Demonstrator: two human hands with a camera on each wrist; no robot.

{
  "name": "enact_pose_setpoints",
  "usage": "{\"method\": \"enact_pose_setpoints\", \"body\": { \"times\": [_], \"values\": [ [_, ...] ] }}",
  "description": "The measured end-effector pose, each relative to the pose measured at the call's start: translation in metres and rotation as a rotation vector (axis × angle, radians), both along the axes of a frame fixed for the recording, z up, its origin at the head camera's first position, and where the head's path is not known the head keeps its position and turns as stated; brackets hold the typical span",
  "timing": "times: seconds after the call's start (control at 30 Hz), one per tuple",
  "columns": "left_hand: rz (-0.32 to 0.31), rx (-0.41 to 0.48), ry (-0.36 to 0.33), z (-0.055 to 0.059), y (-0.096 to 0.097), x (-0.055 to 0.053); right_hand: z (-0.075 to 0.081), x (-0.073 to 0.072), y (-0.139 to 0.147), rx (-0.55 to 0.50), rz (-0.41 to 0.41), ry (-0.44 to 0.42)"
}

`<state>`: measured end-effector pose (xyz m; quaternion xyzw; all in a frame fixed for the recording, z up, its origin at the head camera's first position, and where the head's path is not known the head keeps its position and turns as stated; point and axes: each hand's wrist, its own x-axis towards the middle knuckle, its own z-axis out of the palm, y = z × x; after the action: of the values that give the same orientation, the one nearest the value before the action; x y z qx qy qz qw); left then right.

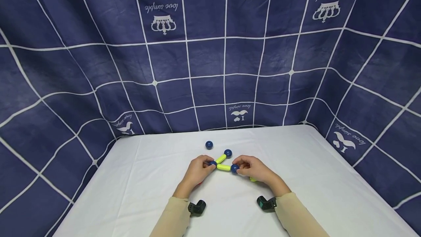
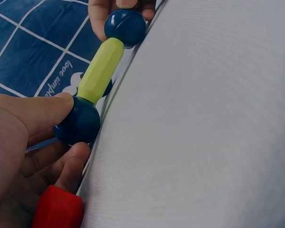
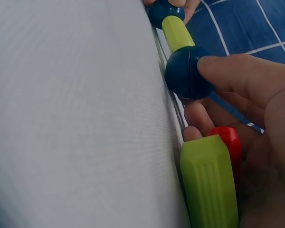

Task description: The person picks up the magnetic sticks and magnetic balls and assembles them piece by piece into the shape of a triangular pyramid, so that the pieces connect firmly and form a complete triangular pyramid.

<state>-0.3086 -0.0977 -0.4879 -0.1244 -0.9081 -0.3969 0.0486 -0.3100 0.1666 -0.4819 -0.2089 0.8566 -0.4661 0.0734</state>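
Note:
My left hand (image 1: pixel 199 168) pinches a dark blue ball (image 2: pixel 77 121) between thumb and fingers. Another blue ball (image 3: pixel 190 72) is pinched by my right hand (image 1: pixel 254 168). A yellow-green ribbed rod (image 2: pixel 101 71) joins the two balls. From the left ball a second yellow-green rod (image 1: pixel 221 158) angles back to a third blue ball (image 1: pixel 228 153). Beside my left hand's lower fingers is a red rod (image 2: pixel 58 207), mostly hidden in the head view. Close to my right hand's lower fingers are a yellow-green rod (image 3: pixel 209 180) and a red rod (image 3: pixel 229 142) partly behind it.
A separate blue ball (image 1: pixel 209 145) sits farther back on the white-covered table (image 1: pixel 148 185). Behind the table and along its sides hangs a navy curtain (image 1: pixel 207 57) with white grid lines. Dark wrist devices show at both cuffs.

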Motion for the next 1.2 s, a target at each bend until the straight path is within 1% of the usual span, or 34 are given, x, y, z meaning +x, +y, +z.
{"method": "enact_pose_setpoints", "body": {
  "times": [0.07,0.3,0.47,0.6,0.8,1.03,1.2],
  "values": [
    [-0.006,-0.006,0.009,0.000,0.000,0.000,0.000,0.000,-0.001,0.008,-0.010,0.008],
    [0.000,-0.005,0.004,0.000,0.000,0.000,-0.001,0.000,-0.003,0.039,-0.044,0.032],
    [0.004,-0.001,0.001,0.000,-0.001,0.000,-0.001,0.000,-0.004,0.047,-0.040,0.051],
    [-0.006,-0.003,0.010,-0.001,-0.001,0.000,-0.001,0.000,-0.004,0.052,-0.036,0.060],
    [-0.007,-0.011,0.009,0.000,-0.001,0.000,0.003,0.001,-0.005,0.054,-0.052,0.050],
    [-0.007,-0.014,0.008,-0.001,-0.002,0.000,0.009,0.000,-0.003,0.056,-0.095,0.057],
    [-0.011,-0.011,0.018,-0.001,-0.001,0.000,0.014,-0.001,0.005,0.045,-0.083,0.060]
  ]
}}
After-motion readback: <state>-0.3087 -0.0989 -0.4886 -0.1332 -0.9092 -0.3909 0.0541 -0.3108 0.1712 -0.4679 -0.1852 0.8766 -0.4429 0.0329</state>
